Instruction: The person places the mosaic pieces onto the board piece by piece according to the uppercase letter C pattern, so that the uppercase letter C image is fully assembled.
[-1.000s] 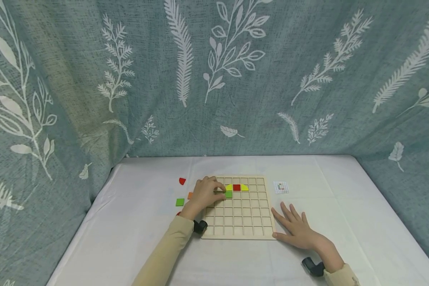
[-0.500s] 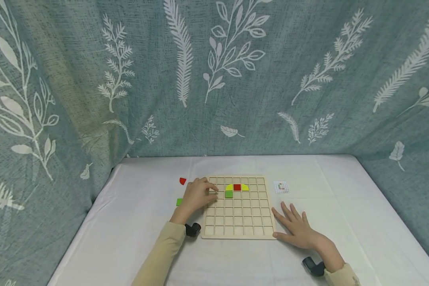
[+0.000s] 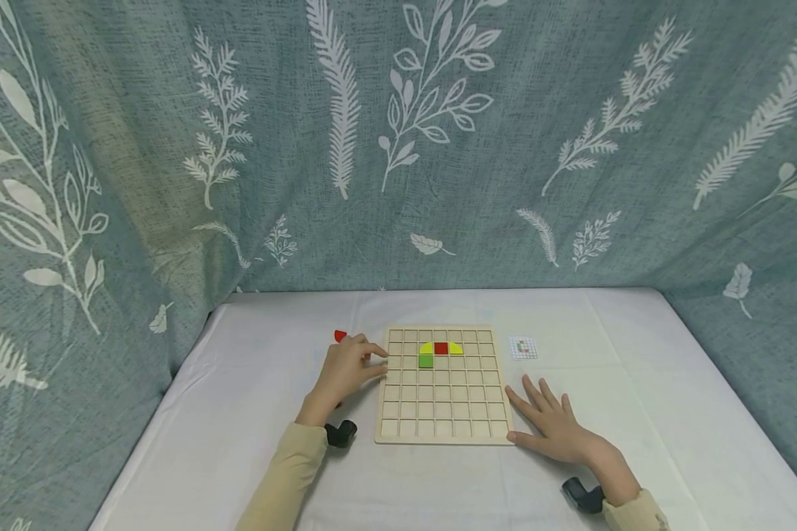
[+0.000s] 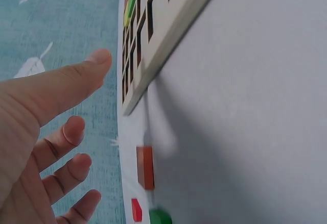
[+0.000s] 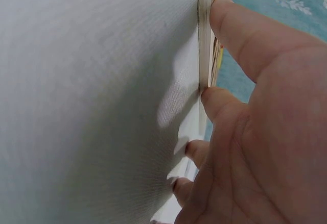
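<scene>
We see the left hand (image 3: 342, 369), relaxed and empty, beside the left edge of a wooden grid board (image 3: 442, 411), blocking the head view of an orange block (image 4: 145, 168) and a green piece (image 4: 160, 217), the latter cut off in the left wrist view. The right hand (image 3: 553, 429), fingers spread, touches the board's right side near a card (image 3: 522, 347) we cannot read. White cloth (image 3: 438, 487) lies beneath, backed by a leaf-print curtain (image 3: 478, 228).

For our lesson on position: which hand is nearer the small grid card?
Right: the right hand is in front of the grid card; the left hand is across the board.
</scene>
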The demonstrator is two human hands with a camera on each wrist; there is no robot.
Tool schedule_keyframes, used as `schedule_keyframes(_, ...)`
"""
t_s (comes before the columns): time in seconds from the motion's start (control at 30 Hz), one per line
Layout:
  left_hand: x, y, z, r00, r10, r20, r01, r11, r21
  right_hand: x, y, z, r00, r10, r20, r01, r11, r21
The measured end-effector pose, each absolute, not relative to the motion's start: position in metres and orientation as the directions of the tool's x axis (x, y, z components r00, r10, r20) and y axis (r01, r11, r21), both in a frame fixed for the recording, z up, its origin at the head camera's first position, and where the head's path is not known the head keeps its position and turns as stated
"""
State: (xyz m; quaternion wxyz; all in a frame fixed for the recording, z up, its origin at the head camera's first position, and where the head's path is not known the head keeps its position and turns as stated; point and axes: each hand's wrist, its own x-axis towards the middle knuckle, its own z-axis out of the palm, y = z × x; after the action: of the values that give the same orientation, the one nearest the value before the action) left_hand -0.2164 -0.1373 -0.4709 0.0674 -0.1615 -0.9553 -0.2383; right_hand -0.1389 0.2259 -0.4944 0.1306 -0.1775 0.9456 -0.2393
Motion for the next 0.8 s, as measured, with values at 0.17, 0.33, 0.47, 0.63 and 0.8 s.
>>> schedule_keyframes(0.17, -0.213, -0.146, -0.471, -0.944, 0.257, 0.206, 0.323, 0.847, 0.423, -0.138, 0.226, -0.494, -0.901, -0.402, -0.161, -0.275, 0.819, -0.504)
schedule_keyframes(0.33, -0.210, -0.155, -0.473, -0.950, 0.239, 0.203, 0.305, 0.856, 0.419, -0.138, 0.225, -0.494, -0.902, -0.401, -0.162, -0.274, 0.820, -0.503)
schedule_keyframes(0.47, -0.207, -0.161, -0.474, -0.957, 0.221, 0.190, 0.284, 0.854, 0.436, -0.138, 0.225, -0.494, -0.902, -0.398, -0.164, -0.271, 0.820, -0.504)
schedule_keyframes(0.63, -0.204, -0.170, -0.475, -0.963, 0.192, 0.190, 0.258, 0.864, 0.432, -0.138, 0.226, -0.493, -0.900, -0.402, -0.167, -0.271, 0.819, -0.506)
schedule_keyframes(0.8, -0.201, -0.179, -0.477, -0.962, 0.181, 0.204, 0.253, 0.870, 0.423, -0.138, 0.225, -0.494, -0.900, -0.401, -0.169, -0.270, 0.819, -0.506)
